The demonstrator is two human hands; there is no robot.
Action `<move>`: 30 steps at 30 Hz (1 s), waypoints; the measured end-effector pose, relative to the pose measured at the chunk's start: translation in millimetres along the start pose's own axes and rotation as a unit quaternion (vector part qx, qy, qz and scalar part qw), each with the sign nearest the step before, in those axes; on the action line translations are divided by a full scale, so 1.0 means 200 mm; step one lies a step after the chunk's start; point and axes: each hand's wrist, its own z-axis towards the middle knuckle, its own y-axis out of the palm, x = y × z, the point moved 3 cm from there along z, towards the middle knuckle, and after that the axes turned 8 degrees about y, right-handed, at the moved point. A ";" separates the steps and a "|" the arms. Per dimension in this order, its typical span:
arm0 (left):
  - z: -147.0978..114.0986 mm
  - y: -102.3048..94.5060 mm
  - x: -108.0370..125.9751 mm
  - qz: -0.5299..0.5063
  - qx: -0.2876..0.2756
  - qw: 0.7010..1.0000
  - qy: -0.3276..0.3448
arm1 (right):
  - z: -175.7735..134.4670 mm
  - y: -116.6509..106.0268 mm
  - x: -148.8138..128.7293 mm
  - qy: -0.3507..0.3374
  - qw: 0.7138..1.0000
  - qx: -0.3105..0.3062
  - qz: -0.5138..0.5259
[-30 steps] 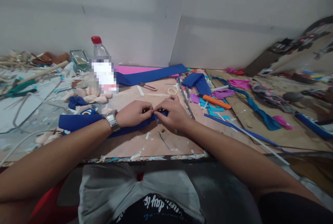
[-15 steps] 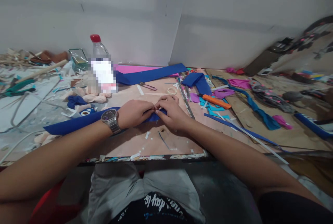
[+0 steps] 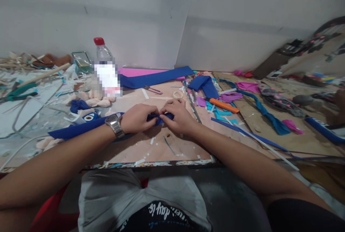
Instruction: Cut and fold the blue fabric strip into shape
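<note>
A strip of blue fabric (image 3: 78, 127) runs across the table from the left, passing behind my left wrist. Its right end is bunched between my hands. My left hand (image 3: 138, 117), with a metal watch (image 3: 115, 124) on the wrist, pinches the gathered blue cloth between thumb and fingers. Close beside it, my right hand (image 3: 178, 117) grips the same cloth from the right, its fingertips almost meeting the left ones. Folds of dark blue show between and under the fingers. Part of the cloth is hidden by both hands.
Behind my hands lie small pink-handled snips (image 3: 153, 90), a roll of tape (image 3: 178, 94) and another blue strip (image 3: 161, 77). An orange cutter (image 3: 224, 105) is at the right. A red-capped bottle (image 3: 102, 48) stands at the back left, near green-handled pliers (image 3: 23, 90).
My fingertips have moved slightly apart, and more of the bunched blue fabric shows between them. At the far right edge, a blurred hand has come into view.
</note>
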 end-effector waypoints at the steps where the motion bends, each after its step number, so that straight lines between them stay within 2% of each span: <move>1: 0.00 0.00 0.00 -0.001 -0.002 1.000 0.000 | 0.00 0.00 0.00 -0.004 1.000 -0.002 0.000; 8: 0.00 0.00 0.00 0.010 -0.019 1.000 -0.011 | 0.01 0.01 0.00 -0.011 1.000 -0.007 -0.005; 13: 0.00 -0.02 0.00 -0.072 -0.010 0.997 -0.020 | 0.00 0.00 0.00 -0.023 1.000 0.008 -0.005; 16: 0.01 -0.02 0.00 -0.084 -0.004 0.996 -0.030 | 0.00 0.00 0.00 -0.023 1.000 0.009 -0.007; 24: 0.00 0.00 0.03 0.020 0.005 0.999 0.029 | 0.01 0.01 0.01 -0.004 0.999 -0.007 0.054; 30: 0.00 0.00 0.00 0.007 -0.002 1.000 0.020 | 0.01 0.01 0.01 0.009 0.998 -0.009 0.054</move>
